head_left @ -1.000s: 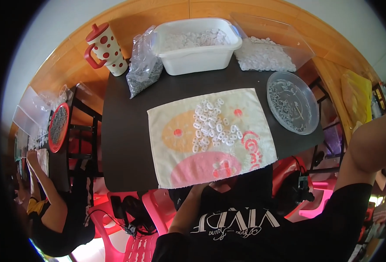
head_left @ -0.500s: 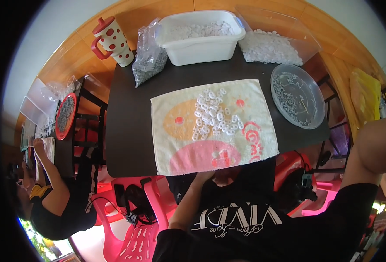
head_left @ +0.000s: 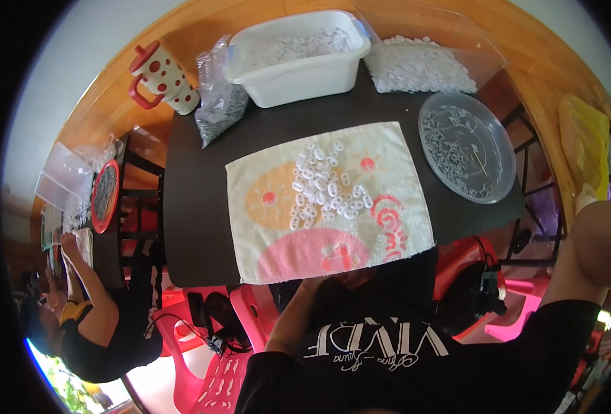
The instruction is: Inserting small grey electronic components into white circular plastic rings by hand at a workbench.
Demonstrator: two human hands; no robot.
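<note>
Catching the left hand [head_left: 312,283] half-hidden at the near edge of the towel [head_left: 243,231], can't tell its grip; not seeing the right hand. Now onto 1 heap of white pieces [head_left: 333,189] mid-towel, liable to scatter from any tug on that fabric. Farther back, spotting the white tub [head_left: 302,81] on the dark surface [head_left: 196,207].

Shirt [head_left: 395,383] bears white lettering [head_left: 376,339], towel [head_left: 247,234] bears red lettering [head_left: 389,221].
</note>
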